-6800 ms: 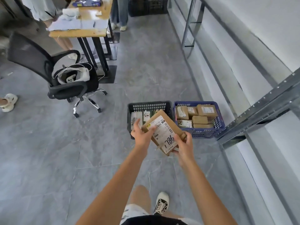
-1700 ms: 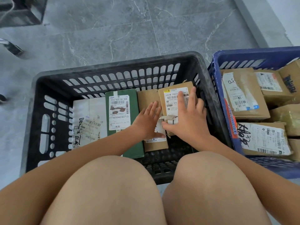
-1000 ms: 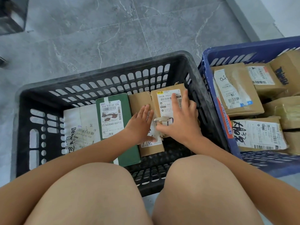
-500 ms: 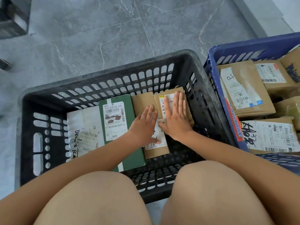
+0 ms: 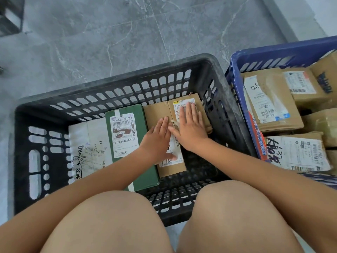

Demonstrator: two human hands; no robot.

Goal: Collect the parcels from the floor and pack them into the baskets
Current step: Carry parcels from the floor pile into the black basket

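Note:
I am crouched over a black basket (image 5: 116, 83) on the floor. Inside it lie a white parcel (image 5: 87, 143), a green box (image 5: 127, 143) with a white label, a long brown parcel (image 5: 156, 112) and a smaller brown parcel (image 5: 199, 105) at the back right. My left hand (image 5: 156, 141) rests flat, fingers straight, on the long brown parcel. Flat on the smaller brown parcel lies my right hand (image 5: 190, 126), covering most of its label. To the right, a blue basket (image 5: 235, 73) holds several brown parcels (image 5: 273, 105).
Grey marble floor tiles (image 5: 127, 33) stretch beyond both baskets. My bare knees fill the bottom of the view, up against the black basket's near wall. A dark frame (image 5: 11, 15) stands at the top left. The black basket's front right corner holds no parcel.
Earlier I carried the brown parcel to the baskets while standing. Over the last second my right hand flattened on the smaller parcel in the black basket; both hands have barely moved since.

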